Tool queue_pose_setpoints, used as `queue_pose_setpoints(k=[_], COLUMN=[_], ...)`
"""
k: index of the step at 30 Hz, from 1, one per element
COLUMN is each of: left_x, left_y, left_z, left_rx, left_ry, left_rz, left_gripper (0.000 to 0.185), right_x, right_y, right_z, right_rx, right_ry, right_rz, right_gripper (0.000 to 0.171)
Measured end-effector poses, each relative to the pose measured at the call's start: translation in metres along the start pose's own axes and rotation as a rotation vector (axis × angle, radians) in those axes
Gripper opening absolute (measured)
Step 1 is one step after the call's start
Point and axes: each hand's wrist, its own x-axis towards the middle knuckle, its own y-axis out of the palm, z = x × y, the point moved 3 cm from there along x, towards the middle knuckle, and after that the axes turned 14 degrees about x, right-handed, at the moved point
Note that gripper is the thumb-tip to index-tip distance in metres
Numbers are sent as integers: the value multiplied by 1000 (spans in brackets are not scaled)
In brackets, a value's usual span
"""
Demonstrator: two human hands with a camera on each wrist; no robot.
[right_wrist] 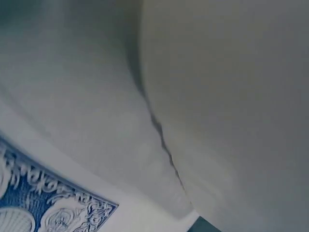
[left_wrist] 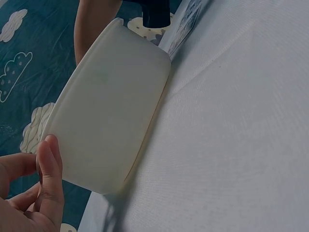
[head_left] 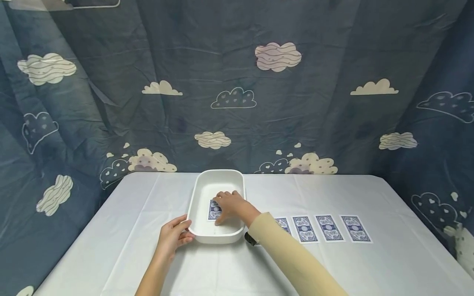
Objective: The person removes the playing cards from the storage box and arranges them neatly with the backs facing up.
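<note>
A white rectangular tray (head_left: 216, 238) with rounded corners stands on the table. My left hand (head_left: 174, 234) grips its near left corner, thumb and fingers at the rim; in the left wrist view the fingers (left_wrist: 49, 164) pinch the edge of the tray's wall (left_wrist: 106, 106). Inside the tray, my right hand (head_left: 231, 205) spans a blue-backed playing card (head_left: 213, 210), fingertips at its far edge and thumb at its near edge. The right part of that card is hidden under the hand. The right wrist view shows no fingers, only pale surfaces and a patterned card corner (right_wrist: 58, 208).
Right of the tray, several face-down blue playing cards (head_left: 327, 228) lie in a row; the sleeve (head_left: 292, 255) covers part of the leftmost one. A black device (head_left: 251, 239) sits at the right wrist. White cloth covers the table (head_left: 389, 263), and a dark cloud-patterned curtain (head_left: 311, 123) hangs behind.
</note>
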Motion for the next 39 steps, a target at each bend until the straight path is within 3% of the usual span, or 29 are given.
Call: queue_pose_setpoints(k=[19, 28, 34, 39], left_x=[-1, -1, -2, -2], left_y=[1, 1, 1, 1], left_z=[-1, -1, -2, -2], left_rx=[5, 4, 1, 11], left_ry=[-7, -4, -3, -2], left_rz=[-6, -6, -4, 1], left_gripper=[47, 47, 47, 48], right_x=[5, 5, 0, -2], right_y=[-3, -1, -4, -4], right_z=[1, 0, 7, 13], right_rx=[145, 124, 119, 47], right_ry=[98, 101, 43, 42], right_rz=[60, 56, 51, 75], right_gripper=[85, 94, 88, 88])
